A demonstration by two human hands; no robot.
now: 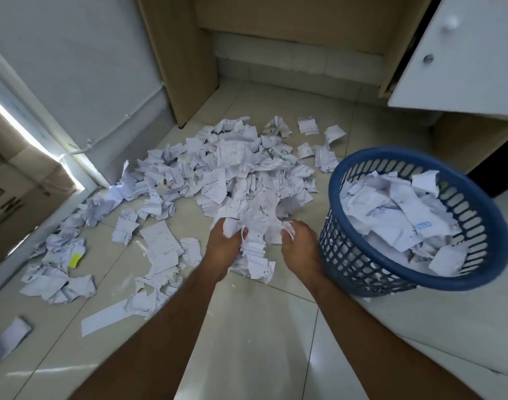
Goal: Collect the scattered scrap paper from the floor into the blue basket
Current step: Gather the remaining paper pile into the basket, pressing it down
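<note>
A: Which step is this, would you say?

B: The gathering step, I judge; both hands are down at the near edge of the big paper heap (232,171), just left of the blue basket (345,255); the left hand (222,242) has its fingers curled round a crumpled bunch of scrap paper (257,235), and the right hand (297,243), the one nearer the basket, grips the other side of the same bunch.

A: And the basket itself?

B: It stands on the tiled floor (247,327), tilted in this view, already holding a good load of paper (397,215), though its far wall still shows above the load; so there is room.

A: How much is left?

B: Most of it, by the look; the main heap lies to the basket's left and beyond; looser pieces trail further left of the basket towards a cardboard box (19,192), with a small yellow scrap (75,260) among them; a few sheets sit just behind the basket.

A: So what does the next move call for?

B: Lifting the bunch clear with both hands kept tight, carrying it right, over the rim, and letting go only above the opening; loose strips hanging from the bunch could drop short.
</note>
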